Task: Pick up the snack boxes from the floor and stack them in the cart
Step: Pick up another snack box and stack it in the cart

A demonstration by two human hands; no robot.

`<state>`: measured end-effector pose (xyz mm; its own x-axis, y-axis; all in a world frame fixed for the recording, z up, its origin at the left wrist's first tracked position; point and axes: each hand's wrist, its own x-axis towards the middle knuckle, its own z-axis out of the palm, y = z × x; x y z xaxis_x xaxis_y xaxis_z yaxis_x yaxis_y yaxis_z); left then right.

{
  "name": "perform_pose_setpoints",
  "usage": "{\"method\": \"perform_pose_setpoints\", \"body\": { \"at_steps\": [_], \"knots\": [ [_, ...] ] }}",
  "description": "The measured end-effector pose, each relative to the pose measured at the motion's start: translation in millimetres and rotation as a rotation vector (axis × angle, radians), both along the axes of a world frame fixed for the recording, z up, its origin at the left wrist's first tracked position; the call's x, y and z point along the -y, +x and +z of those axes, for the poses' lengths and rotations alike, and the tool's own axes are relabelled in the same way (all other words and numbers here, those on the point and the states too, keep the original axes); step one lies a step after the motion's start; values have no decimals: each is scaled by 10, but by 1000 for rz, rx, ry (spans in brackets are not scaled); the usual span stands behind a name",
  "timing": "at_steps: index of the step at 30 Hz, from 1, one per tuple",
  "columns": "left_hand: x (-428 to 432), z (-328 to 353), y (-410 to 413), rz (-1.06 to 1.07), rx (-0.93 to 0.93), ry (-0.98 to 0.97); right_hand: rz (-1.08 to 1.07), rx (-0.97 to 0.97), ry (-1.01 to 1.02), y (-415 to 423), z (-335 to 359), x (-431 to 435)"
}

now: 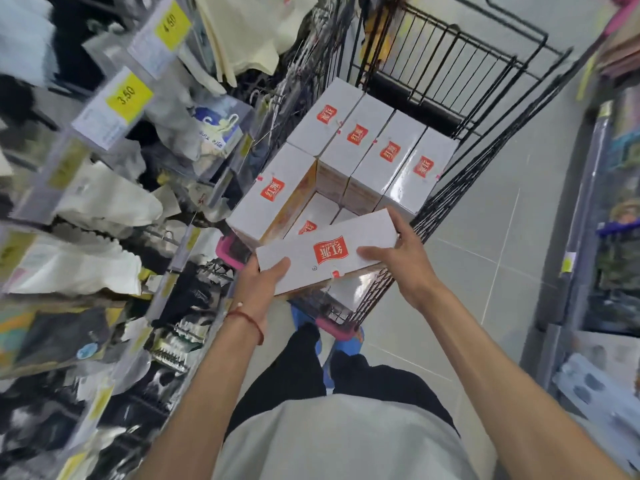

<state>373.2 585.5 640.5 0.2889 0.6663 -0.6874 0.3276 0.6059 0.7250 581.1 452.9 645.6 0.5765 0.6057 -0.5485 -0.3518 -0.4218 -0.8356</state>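
snack box [325, 251] looking stiff, glossy, likely light | left hand [258, 282], right hand [401, 258] fingers gripping opposite ends over cart [450, 188]

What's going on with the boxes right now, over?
Both busy: left hand and right hand hold one snack box above the cart. Far side full of stacked boxes. Gap below, nothing blocking.

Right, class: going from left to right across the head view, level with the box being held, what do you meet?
In order: hanging packets → left hand → held snack box → right hand → grey floor tiles → shelving at the right edge.
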Motion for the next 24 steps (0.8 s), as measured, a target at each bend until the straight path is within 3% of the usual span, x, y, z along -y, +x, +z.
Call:
{"method": "perform_pose_setpoints", "body": {
  "at_steps": [9, 13, 24],
  "knots": [
    [-336, -390, 99, -20, -163, -122, -5, 29, -106, 337, -354, -792],
    [-386, -588, 81, -54, -202, -166, -11, -54, -150, 283, -549, -895],
    [-543, -534, 137, -114, -304, -89, -51, -79, -284, 227, -1058, -846]
  ]
}}
